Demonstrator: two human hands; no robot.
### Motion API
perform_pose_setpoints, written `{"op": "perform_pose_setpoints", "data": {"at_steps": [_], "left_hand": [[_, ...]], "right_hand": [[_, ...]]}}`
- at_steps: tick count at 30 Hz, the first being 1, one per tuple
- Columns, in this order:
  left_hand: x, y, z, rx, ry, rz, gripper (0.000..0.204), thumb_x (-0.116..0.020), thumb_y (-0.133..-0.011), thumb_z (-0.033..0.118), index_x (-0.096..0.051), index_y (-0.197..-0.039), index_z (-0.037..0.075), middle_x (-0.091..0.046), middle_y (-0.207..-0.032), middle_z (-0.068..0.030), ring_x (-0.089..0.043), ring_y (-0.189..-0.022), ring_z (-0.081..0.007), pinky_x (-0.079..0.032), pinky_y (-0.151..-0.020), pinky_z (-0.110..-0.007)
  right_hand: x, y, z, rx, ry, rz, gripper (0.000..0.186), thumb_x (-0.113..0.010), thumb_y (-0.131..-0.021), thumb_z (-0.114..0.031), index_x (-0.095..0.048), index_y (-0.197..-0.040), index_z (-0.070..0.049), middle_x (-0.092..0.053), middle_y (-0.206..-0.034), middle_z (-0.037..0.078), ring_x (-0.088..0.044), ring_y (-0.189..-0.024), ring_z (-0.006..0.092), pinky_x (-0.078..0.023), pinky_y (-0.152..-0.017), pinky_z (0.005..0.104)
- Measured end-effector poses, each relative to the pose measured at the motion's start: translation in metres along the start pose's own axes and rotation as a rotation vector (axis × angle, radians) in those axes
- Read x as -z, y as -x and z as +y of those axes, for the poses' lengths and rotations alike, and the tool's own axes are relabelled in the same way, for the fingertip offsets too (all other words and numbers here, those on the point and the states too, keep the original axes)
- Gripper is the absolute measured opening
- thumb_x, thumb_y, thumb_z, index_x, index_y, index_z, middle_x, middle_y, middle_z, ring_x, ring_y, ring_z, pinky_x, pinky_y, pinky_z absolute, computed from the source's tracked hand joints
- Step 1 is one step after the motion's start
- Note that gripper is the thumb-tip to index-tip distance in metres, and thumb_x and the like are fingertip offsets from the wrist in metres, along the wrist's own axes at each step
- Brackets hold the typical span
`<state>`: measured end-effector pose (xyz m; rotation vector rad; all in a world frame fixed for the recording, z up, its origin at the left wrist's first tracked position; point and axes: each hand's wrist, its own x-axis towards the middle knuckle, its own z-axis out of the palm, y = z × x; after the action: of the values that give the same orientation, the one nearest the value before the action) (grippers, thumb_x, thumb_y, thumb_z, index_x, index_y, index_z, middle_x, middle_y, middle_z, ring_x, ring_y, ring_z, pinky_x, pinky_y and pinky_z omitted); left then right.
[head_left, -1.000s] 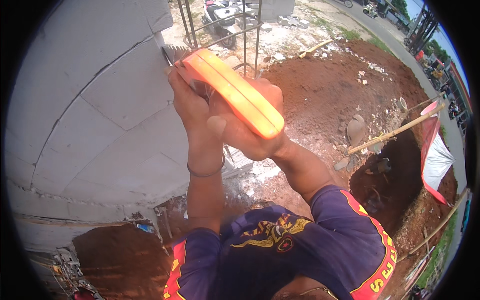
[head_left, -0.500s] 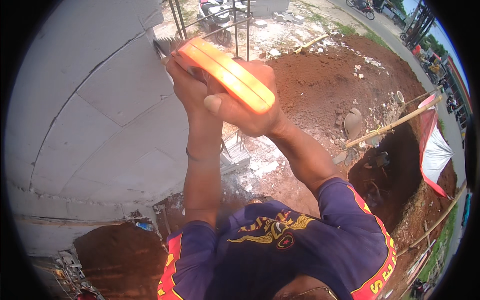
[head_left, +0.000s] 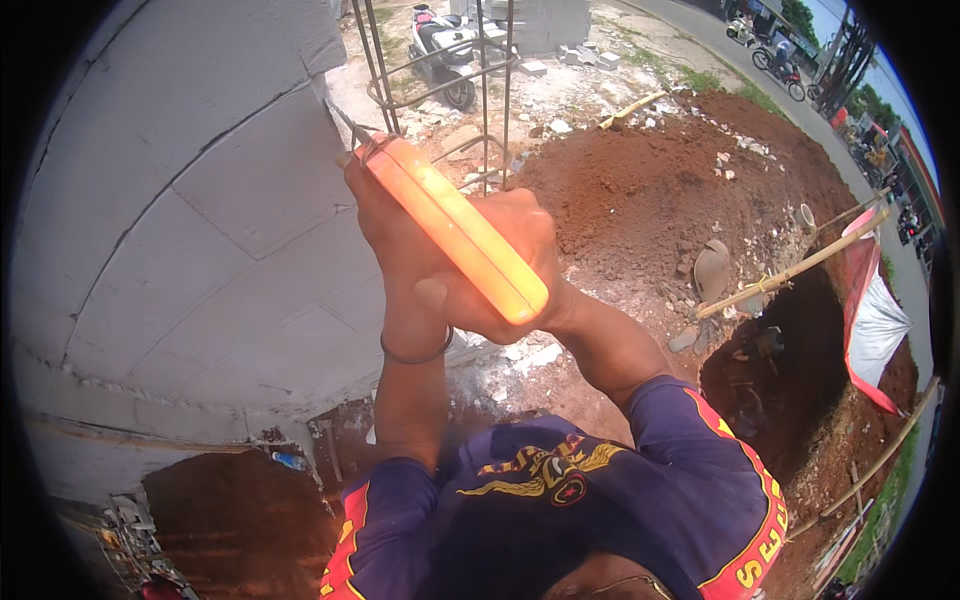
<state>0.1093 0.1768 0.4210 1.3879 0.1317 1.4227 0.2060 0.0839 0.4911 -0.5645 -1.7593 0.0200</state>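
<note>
With both hands I grip a hand saw by its bright orange handle (head_left: 455,228), which points down and right toward my chest. My right hand (head_left: 522,235) is wrapped round the handle, thumb over its near side. Closed at the handle's front end, close to the blade, is my left hand (head_left: 378,215). A short dark stretch of the blade (head_left: 352,128) shows at the edge of the grey block wall (head_left: 240,220); the rest of it is hidden. The left fingertips are up against the wall's edge.
Upright steel rebar with bent ties (head_left: 486,100) stands just beyond the wall end. Right of me is a dirt mound (head_left: 640,180) and a deep pit (head_left: 790,340) with a bamboo pole (head_left: 790,265) across it. A parked scooter (head_left: 440,55) stands farther off.
Both hands and the saw have come back toward my body, lower in the picture. The handle now slopes more steeply, and fewer of the blade's teeth show.
</note>
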Motion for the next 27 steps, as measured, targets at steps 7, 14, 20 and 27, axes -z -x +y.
{"op": "perform_pose_setpoints", "data": {"at_steps": [7,14,20,27], "left_hand": [[-0.016,-0.007,0.009,0.069,-0.011,0.247,0.047,-0.036,-0.103,0.049,-0.045,-0.12,0.006,-0.054,-0.104,-0.0045,-0.052,-0.097,-0.0135,-0.044,-0.086,-0.031],[-0.057,0.016,0.031,0.351,0.237,0.436,0.047,-0.032,-0.103,0.049,-0.051,-0.108,0.007,-0.056,-0.098,-0.0033,-0.054,-0.093,-0.0134,-0.045,-0.082,-0.032],[-0.043,-0.012,0.031,0.19,0.238,0.424,0.041,-0.036,-0.103,0.047,-0.05,-0.105,0.008,-0.055,-0.098,-0.0026,-0.054,-0.09,-0.0115,-0.046,-0.077,-0.029],[-0.048,-0.009,0.02,0.301,0.082,0.505,0.046,-0.034,-0.102,0.051,-0.053,-0.103,0.01,-0.054,-0.088,-0.0018,-0.054,-0.08,-0.0123,-0.047,-0.071,-0.027]], "right_hand": [[0.011,0.002,0.005,0.041,0.001,-0.035,0.033,-0.076,-0.067,-0.017,-0.065,-0.091,0.003,-0.06,-0.065,0.01,-0.059,-0.05,0.0252,-0.047,-0.05,0.0315],[0.012,0.009,0.0,-0.035,-0.066,-0.017,0.032,-0.077,-0.072,-0.021,-0.063,-0.087,0.004,-0.058,-0.063,0.008,-0.056,-0.05,0.0218,-0.046,-0.051,0.0312],[0.005,-0.01,0.014,-0.06,0.038,0.001,0.023,-0.071,-0.079,-0.015,-0.059,-0.08,0.005,-0.055,-0.063,0.008,-0.053,-0.052,0.0186,-0.044,-0.051,0.0295],[0.022,0.028,-0.019,-0.045,-0.194,0.037,0.03,-0.075,-0.072,-0.024,-0.065,-0.082,0.002,-0.06,-0.063,0.01,-0.061,-0.053,0.0236,-0.048,-0.051,0.0312]]}}
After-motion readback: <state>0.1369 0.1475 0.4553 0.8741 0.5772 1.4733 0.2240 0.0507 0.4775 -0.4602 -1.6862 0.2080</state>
